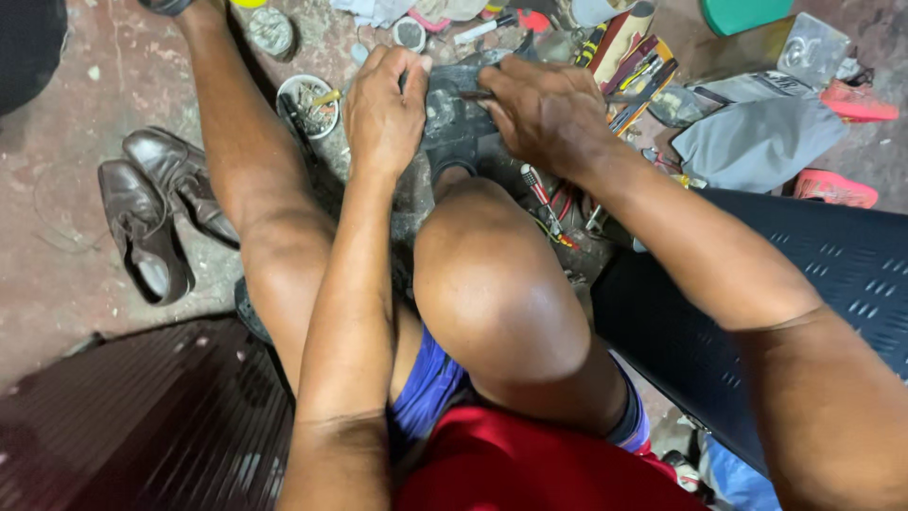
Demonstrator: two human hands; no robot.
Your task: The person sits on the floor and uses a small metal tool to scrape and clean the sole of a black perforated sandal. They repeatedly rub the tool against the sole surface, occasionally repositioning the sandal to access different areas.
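A dark grey shoe [456,121] rests beyond my right knee, sole side towards me. My left hand [383,109] grips its left edge and holds it steady. My right hand [549,114] is closed on a thin metal tool [473,95] whose tip lies across the shoe. My two bare legs frame the work, the right knee raised just below the shoe.
A pair of brown leather shoes [151,213] lies on the floor at left. A small round dish of bits [307,99] sits by my left leg. Screwdrivers and hand tools [634,76] crowd the right, beside grey cloth [757,142], red-pink shoes [856,102] and a dark perforated seat [832,284].
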